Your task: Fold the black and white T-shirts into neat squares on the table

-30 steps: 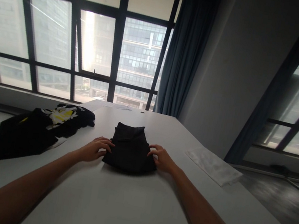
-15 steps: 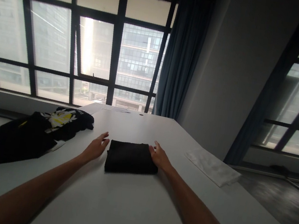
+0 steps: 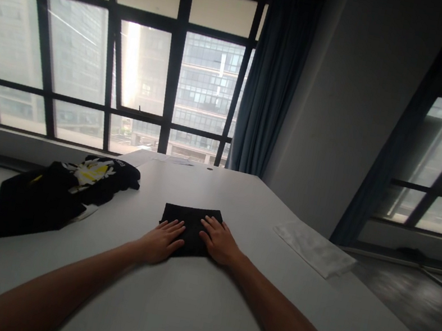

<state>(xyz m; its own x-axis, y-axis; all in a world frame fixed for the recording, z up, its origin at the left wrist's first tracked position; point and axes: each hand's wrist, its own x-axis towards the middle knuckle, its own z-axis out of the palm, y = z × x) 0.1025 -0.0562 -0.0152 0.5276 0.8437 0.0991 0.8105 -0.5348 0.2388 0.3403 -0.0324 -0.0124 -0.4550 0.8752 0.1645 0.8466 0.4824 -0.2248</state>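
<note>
A black garment (image 3: pixel 193 219), folded into a flat rectangle, lies on the white table (image 3: pixel 195 309) in front of me. My left hand (image 3: pixel 161 240) rests palm down on its left part, fingers stretched out and apart. On its right part lies my right hand (image 3: pixel 219 240), also flat with fingers spread. Neither hand grips the cloth. My palms and fingers cover both sides of the garment, so only its middle and far edge show.
A heap of black clothing (image 3: pixel 47 203) with a yellow and white print lies on the left. White folded cloth (image 3: pixel 313 248) sits near the right edge. Papers (image 3: pixel 173 160) lie at the far end, before windows and a blue curtain (image 3: pixel 265 93).
Both hands have moved inward from beside the folded black garment onto its top and now lie flat on it. The garment stays in about the same place.
</note>
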